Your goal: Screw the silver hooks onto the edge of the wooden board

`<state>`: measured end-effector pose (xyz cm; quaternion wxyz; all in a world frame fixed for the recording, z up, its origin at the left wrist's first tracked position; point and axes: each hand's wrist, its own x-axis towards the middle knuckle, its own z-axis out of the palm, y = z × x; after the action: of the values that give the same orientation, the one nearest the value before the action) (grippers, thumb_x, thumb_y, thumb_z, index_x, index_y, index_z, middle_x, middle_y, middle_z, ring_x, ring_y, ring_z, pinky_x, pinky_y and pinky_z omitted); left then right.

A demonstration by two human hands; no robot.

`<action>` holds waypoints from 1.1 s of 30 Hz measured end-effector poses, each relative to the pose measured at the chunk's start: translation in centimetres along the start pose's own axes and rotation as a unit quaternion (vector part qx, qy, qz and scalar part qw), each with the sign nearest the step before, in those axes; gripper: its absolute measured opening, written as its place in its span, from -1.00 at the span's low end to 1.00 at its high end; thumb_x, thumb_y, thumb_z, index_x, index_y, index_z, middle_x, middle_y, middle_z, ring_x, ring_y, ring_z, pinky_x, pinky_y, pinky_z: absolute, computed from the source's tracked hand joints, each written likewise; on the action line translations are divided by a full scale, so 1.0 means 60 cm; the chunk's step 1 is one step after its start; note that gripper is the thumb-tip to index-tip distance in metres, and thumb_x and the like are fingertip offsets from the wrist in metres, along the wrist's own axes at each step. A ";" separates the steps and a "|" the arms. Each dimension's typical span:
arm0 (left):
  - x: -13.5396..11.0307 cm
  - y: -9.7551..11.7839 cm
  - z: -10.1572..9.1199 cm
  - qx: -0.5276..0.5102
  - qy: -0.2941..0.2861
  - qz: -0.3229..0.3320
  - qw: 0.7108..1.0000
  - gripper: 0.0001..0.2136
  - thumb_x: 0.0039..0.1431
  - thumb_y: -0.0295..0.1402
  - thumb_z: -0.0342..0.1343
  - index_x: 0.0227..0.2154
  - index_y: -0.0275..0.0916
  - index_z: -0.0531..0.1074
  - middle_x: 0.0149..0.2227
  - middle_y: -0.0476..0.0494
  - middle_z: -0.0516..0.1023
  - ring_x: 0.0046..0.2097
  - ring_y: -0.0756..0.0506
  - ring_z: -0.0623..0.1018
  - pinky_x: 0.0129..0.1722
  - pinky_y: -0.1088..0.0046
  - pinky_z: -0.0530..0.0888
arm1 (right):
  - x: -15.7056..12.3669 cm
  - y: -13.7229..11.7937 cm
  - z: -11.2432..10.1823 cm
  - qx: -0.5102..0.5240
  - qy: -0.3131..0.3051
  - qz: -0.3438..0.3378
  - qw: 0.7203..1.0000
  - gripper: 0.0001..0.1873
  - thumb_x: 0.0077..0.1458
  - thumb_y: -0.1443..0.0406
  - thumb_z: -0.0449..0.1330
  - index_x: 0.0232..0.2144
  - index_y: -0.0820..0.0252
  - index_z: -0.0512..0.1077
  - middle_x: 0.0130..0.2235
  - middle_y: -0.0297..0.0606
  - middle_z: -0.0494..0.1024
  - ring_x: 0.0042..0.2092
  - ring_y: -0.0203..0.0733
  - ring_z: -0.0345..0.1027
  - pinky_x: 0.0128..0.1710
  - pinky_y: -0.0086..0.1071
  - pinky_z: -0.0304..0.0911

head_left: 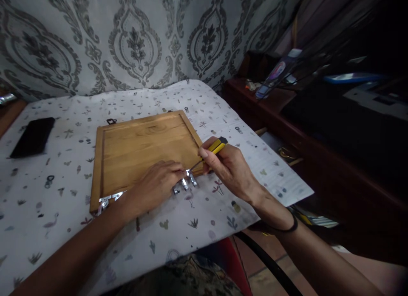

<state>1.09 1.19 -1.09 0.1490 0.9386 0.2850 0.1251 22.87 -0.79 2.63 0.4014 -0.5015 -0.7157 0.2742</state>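
A wooden cabinet door (143, 143) with a raised frame lies flat on the table. My right hand (228, 166) is closed around a yellow and black screwdriver (217, 146), which slants down to the left. Its tip meets a metal hinge (191, 177) on the door's near edge, toward the right corner. My left hand (161, 179) rests over the door, fingers bent together and their tips pressed at that hinge. Whether a screw sits between the fingertips is hidden. A second metal hinge (110, 197) is at the near left corner, partly covered by my left forearm.
A black phone (33, 136) lies on the patterned tablecloth (66, 173) at the left. Beyond the table hangs a patterned curtain (172, 37). To the right stands dark red furniture (270, 100) with a bottle (276, 75) on it and an open drawer below.
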 end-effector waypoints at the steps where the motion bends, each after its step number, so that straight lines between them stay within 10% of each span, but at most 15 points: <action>1: -0.001 -0.001 0.001 -0.002 0.005 0.001 1.000 -0.69 0.34 -0.65 -0.03 -0.11 -0.24 0.59 -0.06 -0.18 0.63 -0.04 -0.14 0.60 0.05 0.25 0.53 | 0.001 0.002 0.001 0.007 0.006 0.004 1.000 -0.36 0.31 -0.25 0.07 -0.36 0.19 0.45 -0.45 -0.29 0.46 -0.45 -0.27 0.34 -0.42 -0.35 0.24; 6: -0.002 -0.003 0.006 0.006 0.013 0.007 1.000 -0.71 0.37 -0.62 -0.02 -0.11 -0.23 0.59 -0.06 -0.18 0.63 -0.05 -0.12 0.60 0.06 0.27 0.53 | -0.005 0.014 0.014 0.067 0.060 0.033 0.995 -0.41 0.19 -0.18 0.29 -0.02 0.13 0.37 -0.46 -0.45 0.40 -0.51 -0.30 0.31 -0.51 -0.39 0.24; 15: 0.001 -0.002 0.001 -0.017 -0.004 -0.001 1.000 -0.74 0.40 -0.57 -0.01 -0.13 -0.26 0.59 -0.06 -0.21 0.63 -0.02 -0.16 0.60 0.04 0.24 0.53 | 0.000 -0.011 0.000 0.054 -0.016 -0.023 0.998 -0.53 0.25 -0.11 0.27 -0.19 0.17 0.47 -0.23 -0.20 0.64 -0.29 -0.21 0.50 -0.30 -0.36 0.41; 27: 0.000 -0.006 0.008 -0.011 0.002 0.010 1.000 -0.84 0.40 -0.49 0.08 -0.10 -0.28 0.57 -0.06 -0.19 0.65 0.00 -0.18 0.61 0.05 0.24 0.52 | 0.004 -0.011 0.012 0.048 0.013 -0.016 0.999 -0.50 0.25 -0.13 0.26 -0.40 0.17 0.41 -0.40 -0.33 0.38 -0.40 -0.29 0.26 -0.44 -0.39 0.23; 33: -0.004 -0.009 0.011 0.004 0.009 0.016 1.000 -0.79 0.40 -0.55 0.04 -0.09 -0.27 0.57 -0.03 -0.20 0.64 0.04 -0.19 0.59 0.09 0.21 0.50 | 0.005 -0.009 0.012 0.064 0.036 0.001 0.997 -0.54 0.21 -0.09 0.33 -0.15 0.17 0.52 -0.40 -0.36 0.42 -0.50 -0.35 0.21 -0.58 -0.42 0.16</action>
<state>0.86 1.33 -1.92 0.1404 0.9424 0.2720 0.1346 21.92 -0.69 2.78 0.4580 -0.4852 -0.6812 0.3014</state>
